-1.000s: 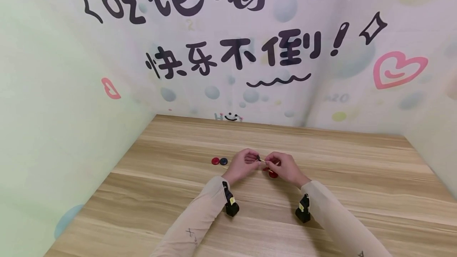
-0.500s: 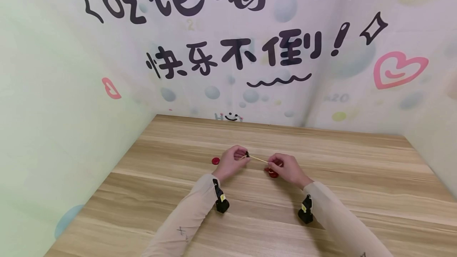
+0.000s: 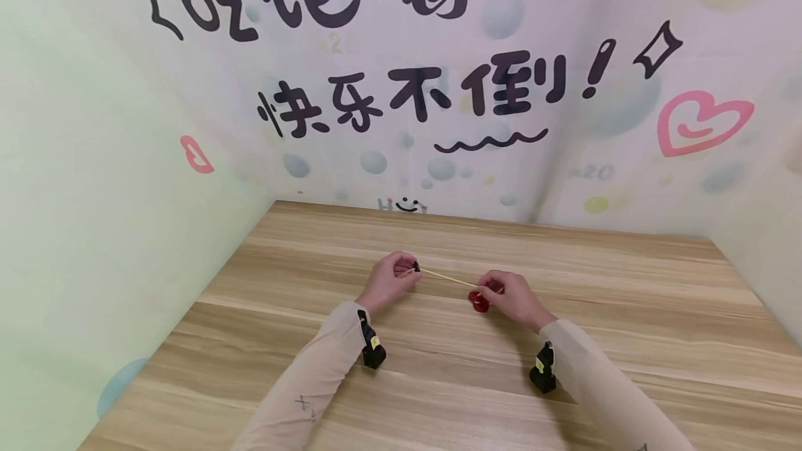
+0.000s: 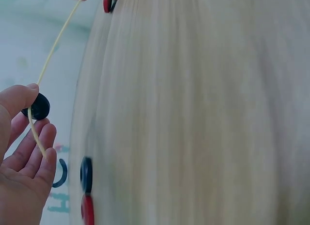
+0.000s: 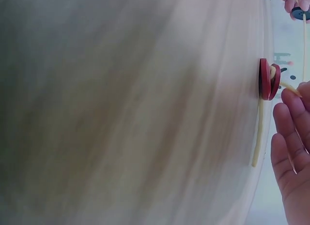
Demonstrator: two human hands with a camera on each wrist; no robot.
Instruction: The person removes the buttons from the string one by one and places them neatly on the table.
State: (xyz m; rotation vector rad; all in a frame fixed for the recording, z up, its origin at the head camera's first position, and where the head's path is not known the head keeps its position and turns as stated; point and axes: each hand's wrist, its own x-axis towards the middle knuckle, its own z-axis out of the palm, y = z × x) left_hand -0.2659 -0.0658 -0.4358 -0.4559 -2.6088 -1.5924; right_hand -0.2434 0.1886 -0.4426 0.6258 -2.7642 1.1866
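My left hand (image 3: 387, 280) pinches a dark round button (image 4: 40, 107) between thumb and fingers, a short end of yellow cord hanging past it over the palm. The cord (image 4: 59, 37) runs taut from the button to my right hand (image 3: 514, 298), whose thumb and fingertip pinch it. Beside the right hand's fingertips, red round buttons (image 5: 264, 80) stand close together on the cord near the tabletop. From them a loose cord end (image 5: 259, 133) trails along the table.
On the wooden table (image 3: 438, 395), a dark button (image 4: 86, 174) and a red button (image 4: 87, 209) lie side by side, hidden behind the left hand in the head view. A printed cloth (image 3: 351, 179) hangs behind the table's back edge.
My left hand has moved left with the dark button, and my right hand slightly right. The stretch of cord between them has grown longer. The loose buttons at the left are now covered in the head view.
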